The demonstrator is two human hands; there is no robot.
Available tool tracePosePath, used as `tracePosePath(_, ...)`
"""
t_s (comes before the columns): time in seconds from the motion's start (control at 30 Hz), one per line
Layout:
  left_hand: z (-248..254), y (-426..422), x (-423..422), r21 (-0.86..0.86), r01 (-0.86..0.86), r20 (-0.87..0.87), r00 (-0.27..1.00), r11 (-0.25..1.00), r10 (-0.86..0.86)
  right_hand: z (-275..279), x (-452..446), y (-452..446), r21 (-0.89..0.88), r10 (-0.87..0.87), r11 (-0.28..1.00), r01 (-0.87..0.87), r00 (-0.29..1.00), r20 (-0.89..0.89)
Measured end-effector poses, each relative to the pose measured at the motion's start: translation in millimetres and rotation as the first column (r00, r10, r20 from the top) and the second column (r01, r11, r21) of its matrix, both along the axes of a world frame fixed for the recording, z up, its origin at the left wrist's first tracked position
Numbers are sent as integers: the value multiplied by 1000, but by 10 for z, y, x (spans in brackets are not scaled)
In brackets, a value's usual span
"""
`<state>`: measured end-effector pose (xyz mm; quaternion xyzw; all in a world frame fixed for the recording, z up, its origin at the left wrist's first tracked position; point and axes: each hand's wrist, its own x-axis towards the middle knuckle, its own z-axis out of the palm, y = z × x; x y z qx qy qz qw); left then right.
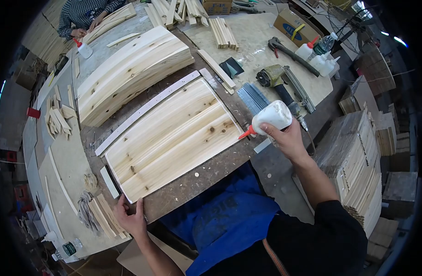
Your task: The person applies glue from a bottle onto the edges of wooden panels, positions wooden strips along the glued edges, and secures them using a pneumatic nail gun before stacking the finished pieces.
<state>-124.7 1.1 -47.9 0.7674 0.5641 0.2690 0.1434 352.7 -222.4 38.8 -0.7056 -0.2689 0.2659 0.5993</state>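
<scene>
A white glue bottle with a red nozzle is gripped in my right hand, tilted so that its tip points left at the near right corner of a flat knotty wood panel. The panel lies on the brown worktop, with a pale strip along its far edge. My left hand is at the panel's near left corner, thumb and fingers apart, touching the edge. Just left of that corner sits a short pale block with a dark edge.
A tall stack of curved-edge panels stands behind. To the right are a nail gun, nail strips, a hammer and more bottles. Wood strips and a rag lie left. A person works at the far left.
</scene>
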Motion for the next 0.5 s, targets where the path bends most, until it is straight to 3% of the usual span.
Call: tracePosePath(0.5, 99, -9, 69, 23, 44, 26, 999, 999, -45, -6, -739, 701, 33, 260, 965, -260, 966, 6)
